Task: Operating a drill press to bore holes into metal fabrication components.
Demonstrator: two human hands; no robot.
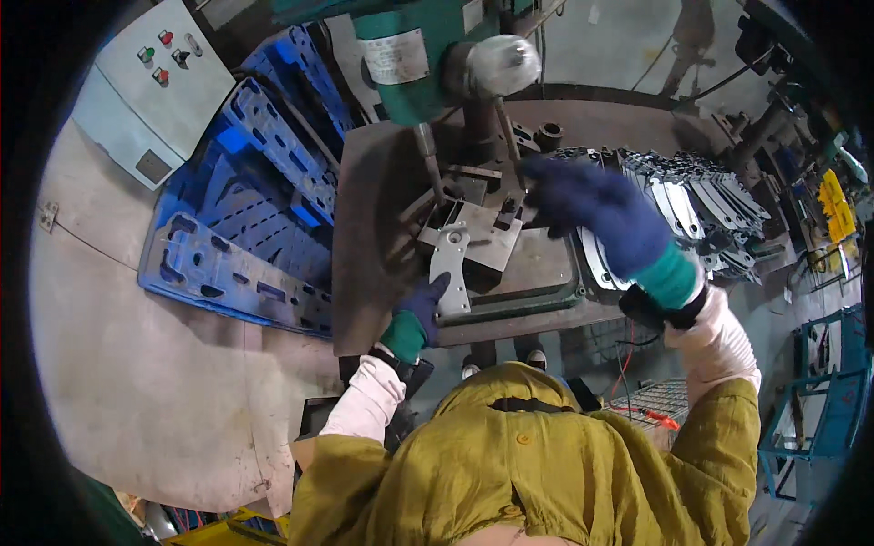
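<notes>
In a blue glove with a green cuff, my left hand (pixel 421 310) grips the lower end of a curved, flat metal plate (pixel 451 259) with small holes. The plate's upper end lies over a steel fixture block (pixel 492 235), below the drill bit (pixel 434 164) of a green drill press (pixel 401 68). My right hand (pixel 596 209), gloved alike, is smeared by motion to the right of the fixture. Its fingertips are near the lower end of a rod-like lever (pixel 508 136); whether they touch it or hold anything cannot be made out.
Many similar metal plates (pixel 678 205) lie stacked on the right of the brown worktable (pixel 373 182). Blue plastic pallets (pixel 246 246) stand left of it, by a grey control box (pixel 159 86) with buttons. A clear-wrapped part (pixel 503 65) tops the press. Blue metal racks (pixel 824 373) are at right.
</notes>
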